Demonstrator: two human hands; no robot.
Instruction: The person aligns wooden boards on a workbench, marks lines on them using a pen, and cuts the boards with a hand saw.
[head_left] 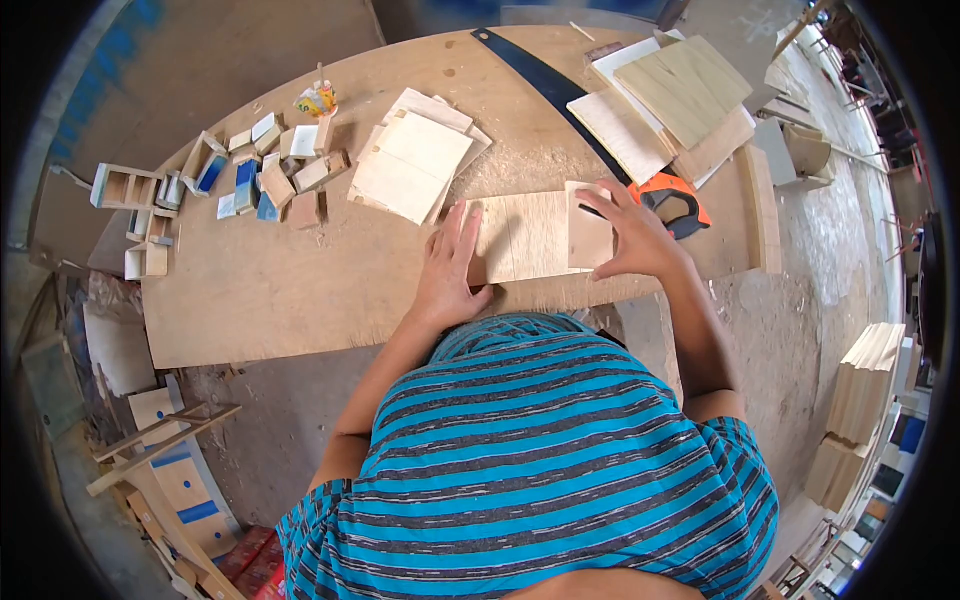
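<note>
A pale plywood board [522, 238] with a thin line across it lies near the front edge of the workbench, between my hands. Along its left end rests my left hand [449, 265], fingers and thumb bent against the edge. A smaller, smoother rectangular piece [590, 243] covers the board's right end. My right hand [637, 235] spans this piece, with fingers at its top and thumb near its lower corner. A short dark mark or slim object shows under the right fingers; I cannot tell which. Just right of that hand is the orange handle of a handsaw [545, 85].
Stacked thin boards [412, 165] lie left of centre, and more boards [685, 90] at the back right. Small wood blocks [277, 182] and little wooden frames [128, 187] cover the left side. A small yellow packet [317, 98] stands behind them. Sawdust is scattered over the workbench [270, 300].
</note>
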